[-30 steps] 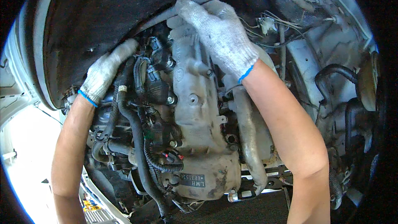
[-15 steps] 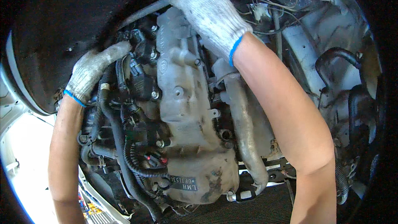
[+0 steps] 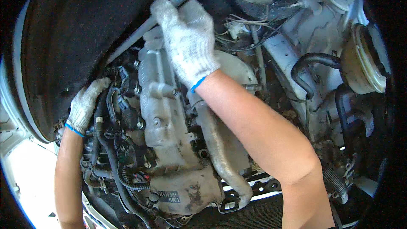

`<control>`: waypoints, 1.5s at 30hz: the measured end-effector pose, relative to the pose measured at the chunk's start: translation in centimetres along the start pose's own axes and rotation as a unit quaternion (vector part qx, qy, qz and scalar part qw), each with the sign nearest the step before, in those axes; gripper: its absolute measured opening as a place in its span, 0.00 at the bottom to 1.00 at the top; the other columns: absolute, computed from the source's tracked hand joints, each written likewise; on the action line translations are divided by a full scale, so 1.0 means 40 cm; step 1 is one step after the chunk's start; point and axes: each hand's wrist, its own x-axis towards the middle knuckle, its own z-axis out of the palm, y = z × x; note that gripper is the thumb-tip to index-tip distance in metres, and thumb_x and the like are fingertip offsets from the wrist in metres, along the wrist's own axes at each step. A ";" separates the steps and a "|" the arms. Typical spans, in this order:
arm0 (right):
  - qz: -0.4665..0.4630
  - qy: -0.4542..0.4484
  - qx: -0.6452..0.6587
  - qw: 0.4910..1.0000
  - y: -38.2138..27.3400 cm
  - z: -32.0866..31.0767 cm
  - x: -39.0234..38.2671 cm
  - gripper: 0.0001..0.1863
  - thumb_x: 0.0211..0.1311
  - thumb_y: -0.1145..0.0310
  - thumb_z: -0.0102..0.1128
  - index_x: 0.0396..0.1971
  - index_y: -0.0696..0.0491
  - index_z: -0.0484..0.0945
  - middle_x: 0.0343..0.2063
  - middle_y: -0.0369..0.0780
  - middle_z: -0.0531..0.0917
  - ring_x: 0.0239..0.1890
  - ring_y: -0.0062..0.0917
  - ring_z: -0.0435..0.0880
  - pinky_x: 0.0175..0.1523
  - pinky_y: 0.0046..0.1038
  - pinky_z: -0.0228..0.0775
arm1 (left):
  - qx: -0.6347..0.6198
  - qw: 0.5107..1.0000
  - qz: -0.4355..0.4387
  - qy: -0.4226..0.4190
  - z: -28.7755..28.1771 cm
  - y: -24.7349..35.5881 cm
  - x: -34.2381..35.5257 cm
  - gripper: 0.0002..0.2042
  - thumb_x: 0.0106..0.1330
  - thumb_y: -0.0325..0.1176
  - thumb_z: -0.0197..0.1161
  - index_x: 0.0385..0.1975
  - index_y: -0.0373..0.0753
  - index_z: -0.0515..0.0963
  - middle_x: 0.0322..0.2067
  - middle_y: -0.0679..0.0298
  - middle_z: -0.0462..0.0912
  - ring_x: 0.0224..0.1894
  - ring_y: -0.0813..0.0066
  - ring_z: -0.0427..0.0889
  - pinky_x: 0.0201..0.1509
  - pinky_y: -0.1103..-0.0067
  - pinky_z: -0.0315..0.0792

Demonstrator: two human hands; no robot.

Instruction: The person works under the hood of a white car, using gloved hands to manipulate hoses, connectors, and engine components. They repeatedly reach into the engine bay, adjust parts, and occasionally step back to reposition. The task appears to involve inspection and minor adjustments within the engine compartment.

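My right hand (image 3: 188,38), in a white knit glove with a blue cuff, grips a grey pipe (image 3: 142,29) above the far end of the engine. Its fingers lie on both sides of the pipe, which shows between them. My left hand (image 3: 85,104), gloved alike, reaches in at the engine's left side, beside black hoses (image 3: 110,142) and a ribbed cable sleeve. One digit stretches toward the wire connectors; the other fingers are hidden against the dark panel. Between my arms lies the grimy grey engine cover (image 3: 163,118).
A large dark panel (image 3: 63,38) fills the upper left. On the right are a curved black hose (image 3: 309,63), a round pale canister (image 3: 362,61) and thin loose wires (image 3: 254,25). A metal tube (image 3: 218,148) runs along the engine's right side; a finned radiator (image 3: 254,214) lies nearest me.
My view has shifted, so the engine sits farther left and lower, and more of the pipe's bend and the right side shows. My right hand remains at the pipe, my left beside the hoses.
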 end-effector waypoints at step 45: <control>-0.001 -0.031 -0.152 0.988 -0.040 -0.042 0.057 0.16 0.52 0.58 0.75 0.28 0.57 0.83 0.27 0.51 0.86 0.33 0.45 0.86 0.42 0.42 0.76 | 0.109 0.992 0.061 -0.003 -0.028 -0.094 0.016 0.24 0.72 0.52 0.55 0.54 0.40 0.84 0.54 0.52 0.85 0.57 0.60 0.80 0.68 0.72 0.66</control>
